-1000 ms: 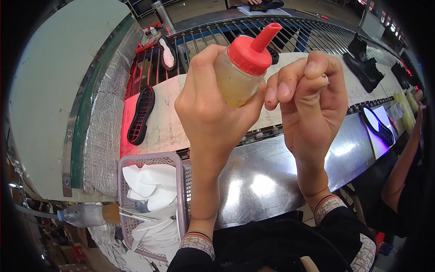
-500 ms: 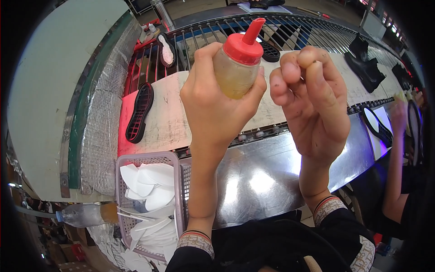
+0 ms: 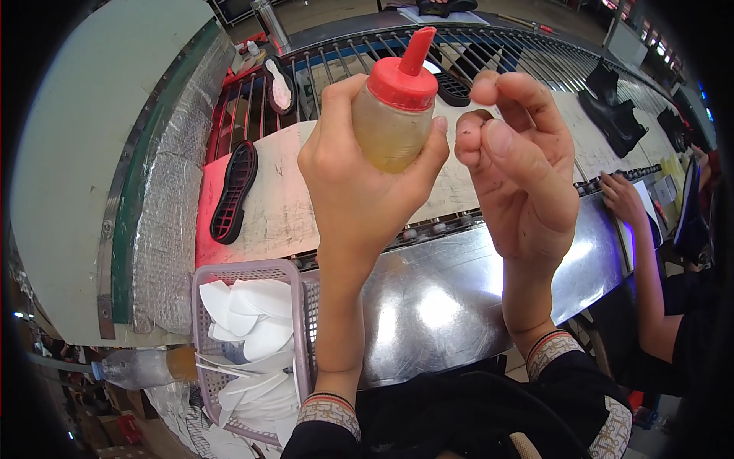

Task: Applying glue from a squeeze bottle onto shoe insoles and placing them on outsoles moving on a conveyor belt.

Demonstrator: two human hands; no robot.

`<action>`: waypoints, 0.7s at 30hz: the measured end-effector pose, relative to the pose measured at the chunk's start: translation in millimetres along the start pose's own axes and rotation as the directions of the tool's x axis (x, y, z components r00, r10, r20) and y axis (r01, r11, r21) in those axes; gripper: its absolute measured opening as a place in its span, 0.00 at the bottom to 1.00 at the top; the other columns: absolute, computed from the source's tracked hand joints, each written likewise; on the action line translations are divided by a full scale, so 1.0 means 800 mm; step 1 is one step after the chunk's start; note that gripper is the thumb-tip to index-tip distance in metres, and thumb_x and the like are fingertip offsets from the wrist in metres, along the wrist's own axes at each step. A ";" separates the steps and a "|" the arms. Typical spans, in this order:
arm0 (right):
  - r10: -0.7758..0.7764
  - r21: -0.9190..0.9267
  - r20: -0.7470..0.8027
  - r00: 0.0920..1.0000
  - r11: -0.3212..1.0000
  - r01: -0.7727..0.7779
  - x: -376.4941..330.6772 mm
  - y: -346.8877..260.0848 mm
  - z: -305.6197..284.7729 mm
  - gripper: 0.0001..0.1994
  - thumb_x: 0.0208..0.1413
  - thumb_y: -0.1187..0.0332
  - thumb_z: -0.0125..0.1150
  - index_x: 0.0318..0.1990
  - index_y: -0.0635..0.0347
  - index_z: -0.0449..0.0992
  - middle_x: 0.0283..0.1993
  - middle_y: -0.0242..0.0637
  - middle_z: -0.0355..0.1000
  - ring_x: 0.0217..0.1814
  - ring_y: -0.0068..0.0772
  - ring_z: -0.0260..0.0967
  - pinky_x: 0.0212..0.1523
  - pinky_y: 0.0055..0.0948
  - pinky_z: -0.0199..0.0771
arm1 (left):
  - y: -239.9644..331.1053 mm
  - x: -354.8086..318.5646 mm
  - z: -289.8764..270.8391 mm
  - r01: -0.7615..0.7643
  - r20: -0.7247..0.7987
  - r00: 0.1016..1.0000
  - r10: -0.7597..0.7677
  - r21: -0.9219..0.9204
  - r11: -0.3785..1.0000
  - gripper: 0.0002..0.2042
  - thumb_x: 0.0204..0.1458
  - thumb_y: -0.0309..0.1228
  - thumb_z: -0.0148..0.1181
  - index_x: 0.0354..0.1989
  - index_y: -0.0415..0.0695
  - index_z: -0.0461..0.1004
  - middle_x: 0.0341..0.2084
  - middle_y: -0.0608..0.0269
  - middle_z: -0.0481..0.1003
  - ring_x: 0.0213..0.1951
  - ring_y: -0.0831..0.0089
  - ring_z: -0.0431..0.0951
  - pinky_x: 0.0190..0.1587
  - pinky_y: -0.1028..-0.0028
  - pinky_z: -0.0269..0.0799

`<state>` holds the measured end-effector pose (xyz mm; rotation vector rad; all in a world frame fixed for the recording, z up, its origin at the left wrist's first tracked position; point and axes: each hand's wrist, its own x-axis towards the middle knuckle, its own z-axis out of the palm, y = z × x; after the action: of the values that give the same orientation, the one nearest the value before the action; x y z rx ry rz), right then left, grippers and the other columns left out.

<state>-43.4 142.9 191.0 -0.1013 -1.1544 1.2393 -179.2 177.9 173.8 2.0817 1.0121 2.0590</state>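
Observation:
My left hand [image 3: 355, 164] is wrapped round a squeeze bottle [image 3: 391, 130] with a red spout cap and yellowish liquid inside. The bottle is held up above the conveyor, its spout pointing up and slightly right. Just right of it is my right hand [image 3: 527, 164], raised palm toward me. Its fingers are bent but apart, the thumb clear of the index finger, and nothing shows between them. Beyond the hands, a black shoe sole [image 3: 234, 191] lies on the pale conveyor belt [image 3: 283, 183].
A mauve basket [image 3: 248, 269] of white insole-like pieces [image 3: 260, 314] stands at lower left, beside a plastic bottle [image 3: 141, 369]. A shiny metal table [image 3: 428, 306] lies below my hands. Black boots [image 3: 615, 118] and a co-worker's hand [image 3: 623, 200] are at right.
My right thumb and index finger have parted from a pinch. The left hand and bottle have shifted slightly left. At right, the co-worker's hand has moved left toward the conveyor edge.

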 end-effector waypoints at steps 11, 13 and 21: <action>-0.083 -0.010 0.069 0.994 0.996 0.083 0.002 0.002 -0.008 0.19 0.48 0.82 0.50 0.51 0.63 0.68 0.53 0.44 0.62 0.46 0.29 0.66 0.53 0.28 0.66 | 0.005 0.003 -0.009 0.082 0.009 0.997 -0.082 -0.040 0.996 0.21 0.35 0.31 0.70 0.38 0.40 0.68 0.26 0.55 0.76 0.28 0.65 0.79 0.32 0.71 0.74; -0.100 -0.015 0.049 0.994 0.995 0.101 0.002 0.006 -0.013 0.18 0.48 0.82 0.50 0.49 0.62 0.68 0.50 0.42 0.62 0.46 0.29 0.66 0.54 0.29 0.65 | 0.006 0.005 -0.010 0.086 0.010 0.996 -0.086 -0.043 0.995 0.21 0.36 0.31 0.70 0.38 0.39 0.68 0.26 0.56 0.76 0.28 0.67 0.79 0.32 0.72 0.74; -0.466 -0.347 0.017 0.885 0.827 0.442 0.007 0.008 -0.015 0.09 0.53 0.82 0.51 0.41 0.60 0.68 0.43 0.37 0.60 0.43 0.30 0.69 0.55 0.32 0.66 | 0.021 0.010 -0.018 0.500 0.353 0.865 -0.357 -0.528 0.687 0.25 0.36 0.33 0.68 0.42 0.36 0.67 0.29 0.59 0.73 0.27 0.75 0.75 0.31 0.76 0.71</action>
<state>-39.6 155.8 184.7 -0.1190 -1.2364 0.5991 -186.2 162.7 190.2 1.5071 0.6040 1.5732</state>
